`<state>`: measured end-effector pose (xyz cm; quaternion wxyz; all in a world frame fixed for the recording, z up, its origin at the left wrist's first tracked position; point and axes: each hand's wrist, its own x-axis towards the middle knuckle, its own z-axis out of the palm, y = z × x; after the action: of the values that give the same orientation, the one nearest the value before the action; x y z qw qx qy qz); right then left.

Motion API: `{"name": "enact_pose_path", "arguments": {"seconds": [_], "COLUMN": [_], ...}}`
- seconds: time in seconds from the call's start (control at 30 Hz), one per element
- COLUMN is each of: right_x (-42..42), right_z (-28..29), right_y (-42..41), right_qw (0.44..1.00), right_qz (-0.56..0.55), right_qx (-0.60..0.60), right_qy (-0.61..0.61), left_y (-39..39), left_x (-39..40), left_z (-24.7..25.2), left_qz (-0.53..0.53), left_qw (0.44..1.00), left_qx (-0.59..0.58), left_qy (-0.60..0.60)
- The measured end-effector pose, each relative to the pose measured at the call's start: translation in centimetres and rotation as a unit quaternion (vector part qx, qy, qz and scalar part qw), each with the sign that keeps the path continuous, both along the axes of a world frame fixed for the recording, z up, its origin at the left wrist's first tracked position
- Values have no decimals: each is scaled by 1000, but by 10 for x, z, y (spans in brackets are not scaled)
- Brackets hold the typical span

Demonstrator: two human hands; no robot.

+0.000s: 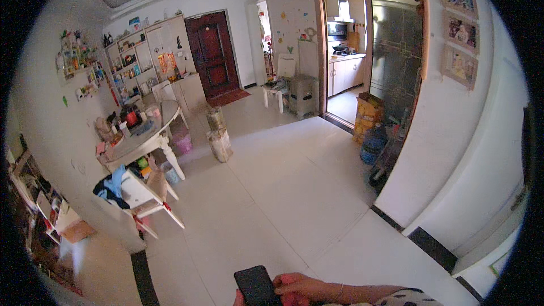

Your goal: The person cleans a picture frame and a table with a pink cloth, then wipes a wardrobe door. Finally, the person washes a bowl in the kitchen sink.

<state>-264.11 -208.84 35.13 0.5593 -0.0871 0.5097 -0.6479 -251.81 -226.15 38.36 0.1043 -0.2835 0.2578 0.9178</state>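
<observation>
A black smartphone (256, 285) with a dark screen is at the bottom centre, tilted, its lower end cut off by the picture's edge. Of my left hand (239, 298) only a bit of thumb shows, against the phone's left side. My right hand (301, 288) has its fingers curled at the right edge of the phone, touching it. A thin bracelet circles the right wrist, and a white sleeve with black spots (403, 296) covers the forearm. Beyond the phone spreads a pale tiled floor (272, 204).
On the left, a white chair (140, 191) with clothing over its back stands by a cluttered dining table (146, 138). A stump-like object (219, 140) stands mid-floor. A yellow carton (367, 114) and a blue water jug (373, 146) are beside the sliding kitchen door (395, 46). A white wall (450, 136) runs along the right.
</observation>
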Motion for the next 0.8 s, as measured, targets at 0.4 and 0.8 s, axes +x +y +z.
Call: {"name": "enact_pose_path", "arguments": {"seconds": [0.4, 0.8], "right_x": [-215, -431], "right_z": [-3, -18], "right_y": [-29, 16], "right_qw": [996, 989], "right_qz": [-8, -119], "right_qx": [-85, 41], "right_qy": [-31, 79], "left_y": [-19, -13], "left_x": [-222, -498], "left_z": [7, -30], "left_qz": [33, -78], "left_qw": [996, 985], "left_qx": [-79, 150], "left_qy": [35, 29]}}
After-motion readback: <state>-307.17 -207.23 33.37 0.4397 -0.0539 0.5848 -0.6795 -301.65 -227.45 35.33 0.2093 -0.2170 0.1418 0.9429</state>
